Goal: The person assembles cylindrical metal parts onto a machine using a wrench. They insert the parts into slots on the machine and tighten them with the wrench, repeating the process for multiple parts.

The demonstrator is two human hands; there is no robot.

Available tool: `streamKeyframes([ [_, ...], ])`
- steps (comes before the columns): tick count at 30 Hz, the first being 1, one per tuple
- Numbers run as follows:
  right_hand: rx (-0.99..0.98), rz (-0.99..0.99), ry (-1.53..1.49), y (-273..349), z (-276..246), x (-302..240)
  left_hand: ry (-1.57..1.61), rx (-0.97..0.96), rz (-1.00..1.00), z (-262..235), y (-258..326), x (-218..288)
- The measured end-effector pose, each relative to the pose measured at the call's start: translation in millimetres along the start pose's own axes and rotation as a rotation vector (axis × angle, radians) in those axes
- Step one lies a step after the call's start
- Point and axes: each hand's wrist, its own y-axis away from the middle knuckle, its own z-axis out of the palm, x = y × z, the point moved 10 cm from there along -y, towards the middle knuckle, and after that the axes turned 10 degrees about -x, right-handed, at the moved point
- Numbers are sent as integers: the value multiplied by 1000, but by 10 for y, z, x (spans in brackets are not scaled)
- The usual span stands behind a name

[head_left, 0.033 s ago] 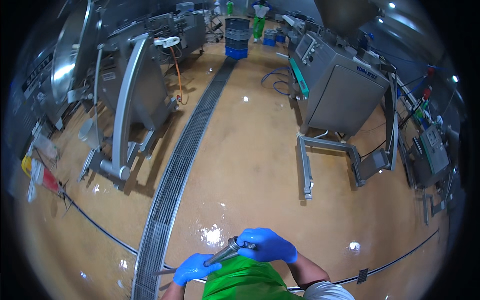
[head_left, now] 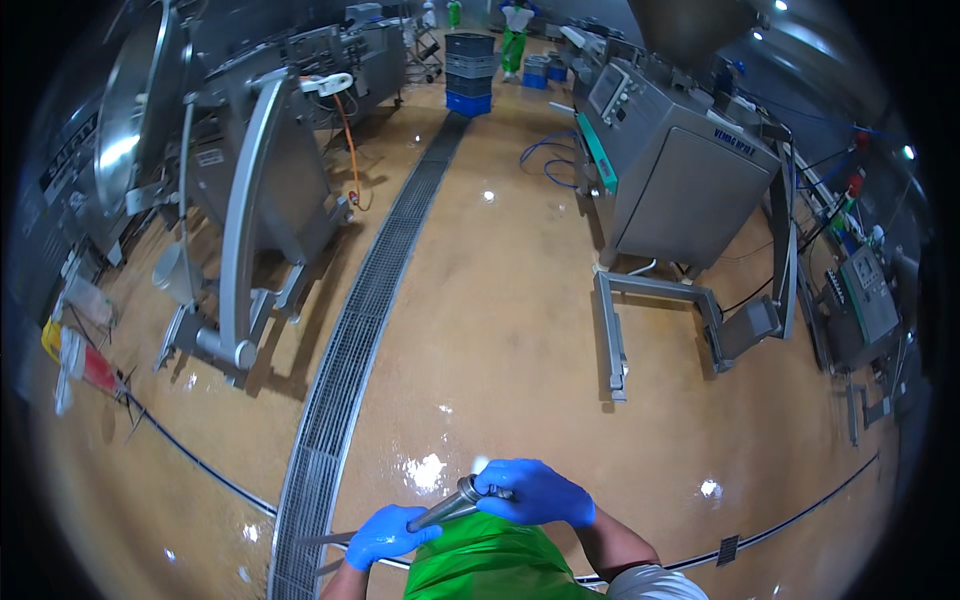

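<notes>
In front of my green apron (head_left: 490,565) I hold a slim metal tube (head_left: 436,516) slantwise, with a wider ringed end at upper right. My left hand (head_left: 390,537), in a blue glove, is closed round its lower part. Beyond that hand, thin grey rod-like lengths (head_left: 325,539) stick out to the left; whether they belong to the tube I cannot tell. My right hand (head_left: 540,492), also blue-gloved, grips the ringed end with curled fingers. A small whitish blur shows just above that end.
A floor drain grate (head_left: 345,350) runs ahead on the left across the wet tan floor. A steel machine (head_left: 690,180) with a low floor frame (head_left: 655,290) stands right. Another steel machine (head_left: 250,190) stands left. Stacked crates (head_left: 470,75) and a person (head_left: 515,40) are farther off.
The view has shifted very slightly. A small whitish blur now shows above the tube's ringed end. Both hands keep their hold.
</notes>
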Motion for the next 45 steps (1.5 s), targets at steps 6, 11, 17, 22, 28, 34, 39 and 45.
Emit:
streamKeyframes([
  [6,26,32,-301,-987,-618,1193,-5,-12,22,-1257,-1061,15],
  [11,59,-36,-456,-2163,-1727,1700,135,76,-16,-2539,-1668,448],
  [17,-65,-168,-194,-3662,-3119,1954,90,253,86,-4184,-2733,670],
  [22,201,-279,-269,-4850,-4473,2510,51,475,313,-5945,-3742,1072],
  [28,476,-309,-248,-5615,-6191,2665,435,371,497,-7566,-4921,1835],
  [34,661,-332,-76,-6228,-7675,3254,417,239,693,-8936,-5994,2931],
  [39,730,-381,-213,-6914,-8852,4232,394,146,721,-9876,-7357,3140],
  [45,691,-368,-322,-7870,-10439,4765,197,307,825,-11330,-7769,4592],
])
